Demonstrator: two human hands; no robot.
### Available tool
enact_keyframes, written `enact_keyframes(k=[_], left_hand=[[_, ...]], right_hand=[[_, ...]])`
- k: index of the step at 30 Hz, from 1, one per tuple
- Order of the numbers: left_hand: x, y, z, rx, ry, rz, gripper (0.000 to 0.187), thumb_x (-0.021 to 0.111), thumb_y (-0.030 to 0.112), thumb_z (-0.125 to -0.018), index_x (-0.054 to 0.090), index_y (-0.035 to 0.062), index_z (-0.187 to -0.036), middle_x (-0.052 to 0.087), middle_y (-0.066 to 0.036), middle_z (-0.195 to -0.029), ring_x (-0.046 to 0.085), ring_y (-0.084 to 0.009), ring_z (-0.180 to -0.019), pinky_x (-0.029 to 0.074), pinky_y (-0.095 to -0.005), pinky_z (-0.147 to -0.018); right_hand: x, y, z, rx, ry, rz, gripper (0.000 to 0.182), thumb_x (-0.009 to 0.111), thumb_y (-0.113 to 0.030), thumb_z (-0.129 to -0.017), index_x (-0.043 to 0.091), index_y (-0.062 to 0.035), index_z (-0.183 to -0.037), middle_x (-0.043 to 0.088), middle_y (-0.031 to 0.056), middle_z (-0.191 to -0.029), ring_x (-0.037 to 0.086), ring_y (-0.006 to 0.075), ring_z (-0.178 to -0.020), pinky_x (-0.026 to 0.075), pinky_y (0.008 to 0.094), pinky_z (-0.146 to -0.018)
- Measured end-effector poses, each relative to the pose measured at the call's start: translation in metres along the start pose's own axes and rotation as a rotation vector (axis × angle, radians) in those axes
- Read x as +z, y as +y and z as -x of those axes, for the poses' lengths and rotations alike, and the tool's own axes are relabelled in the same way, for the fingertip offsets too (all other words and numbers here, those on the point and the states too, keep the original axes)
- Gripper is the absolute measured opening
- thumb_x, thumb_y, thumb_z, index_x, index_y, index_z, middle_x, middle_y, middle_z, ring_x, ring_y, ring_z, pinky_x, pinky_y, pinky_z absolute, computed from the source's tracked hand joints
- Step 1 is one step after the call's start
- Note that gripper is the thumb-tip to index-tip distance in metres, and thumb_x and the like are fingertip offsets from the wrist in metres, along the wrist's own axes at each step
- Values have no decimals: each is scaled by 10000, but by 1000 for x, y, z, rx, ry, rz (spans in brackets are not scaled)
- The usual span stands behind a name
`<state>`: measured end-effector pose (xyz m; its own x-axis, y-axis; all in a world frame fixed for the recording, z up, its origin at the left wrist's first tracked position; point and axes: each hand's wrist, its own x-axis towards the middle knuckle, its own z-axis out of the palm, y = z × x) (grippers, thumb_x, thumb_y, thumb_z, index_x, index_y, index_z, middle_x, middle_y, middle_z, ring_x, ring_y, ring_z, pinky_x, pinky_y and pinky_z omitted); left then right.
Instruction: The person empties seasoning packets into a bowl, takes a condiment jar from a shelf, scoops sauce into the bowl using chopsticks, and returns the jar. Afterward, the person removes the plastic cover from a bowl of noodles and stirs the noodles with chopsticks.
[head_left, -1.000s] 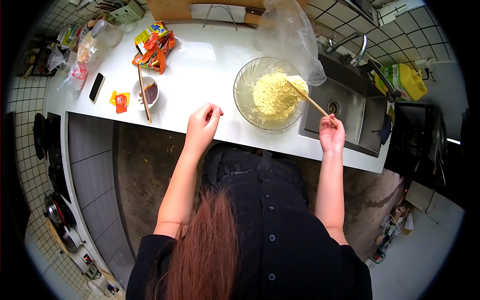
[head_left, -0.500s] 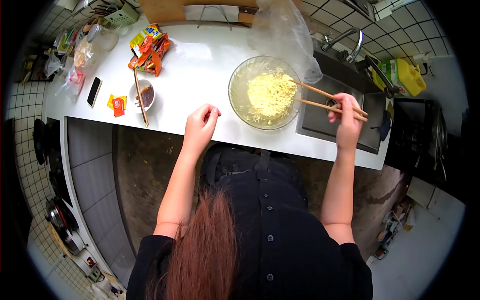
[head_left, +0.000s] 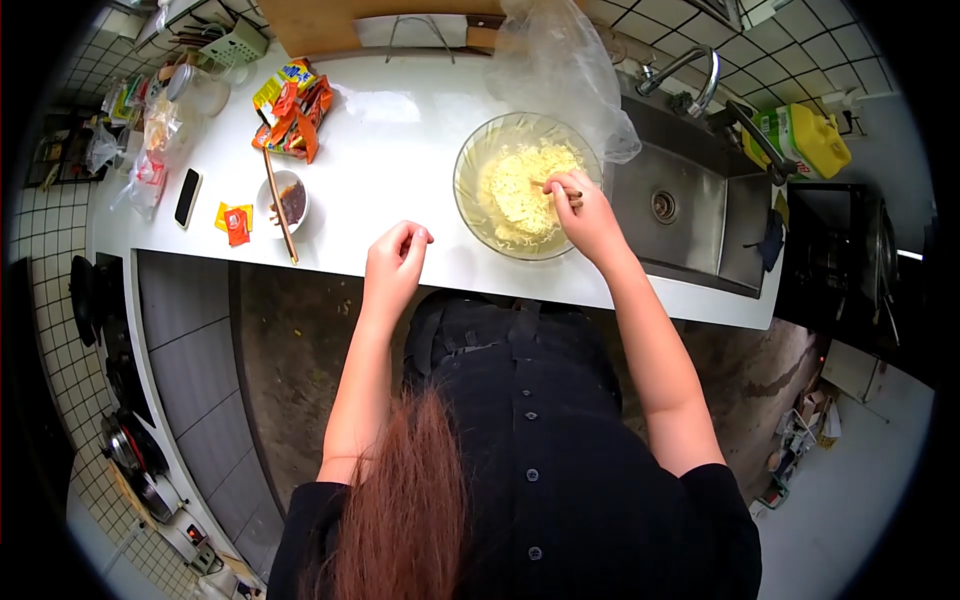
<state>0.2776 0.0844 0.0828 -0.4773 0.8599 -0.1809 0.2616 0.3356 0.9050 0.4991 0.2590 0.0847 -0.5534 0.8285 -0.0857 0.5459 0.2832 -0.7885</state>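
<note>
Over the right side of a glass bowl (head_left: 470,215), my right hand (head_left: 588,215) grips a pair of chopsticks (head_left: 575,194). Their tips go into the pale yellow noodles (head_left: 520,190) in the bowl, and the hand hides much of their length. My left hand (head_left: 397,250) is loosely curled at the counter's front edge, left of the bowl, with nothing seen in it. Further left stands a small white bowl (head_left: 304,210) of dark sauce, with other chopsticks (head_left: 279,212) lying across it.
Orange and yellow noodle packets (head_left: 297,120), small sachets (head_left: 236,224) and a phone (head_left: 187,197) lie on the left of the counter. A clear plastic bag (head_left: 565,75) is behind the glass bowl. On the right are the sink (head_left: 690,225), a faucet (head_left: 708,80) and a yellow jug (head_left: 815,140).
My right hand has moved left from above the sink to over the glass bowl, bringing the chopsticks more upright into the noodles. My left hand has barely moved.
</note>
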Motion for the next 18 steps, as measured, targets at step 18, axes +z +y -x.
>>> enact_keyframes(k=[18], left_hand=[[-4, -4, 4, 15, -17, 4, 198, 566, 132, -956, 620, 0, -819, 454, 22, -606, 385, -50, -567, 340, -242, -524]], right_hand=[[0, 94, 24, 568, 461, -1198, 174, 519, -135, -921, 566, 22, -863, 542, 95, -742, 602, 226, -610, 533, 310, -559]])
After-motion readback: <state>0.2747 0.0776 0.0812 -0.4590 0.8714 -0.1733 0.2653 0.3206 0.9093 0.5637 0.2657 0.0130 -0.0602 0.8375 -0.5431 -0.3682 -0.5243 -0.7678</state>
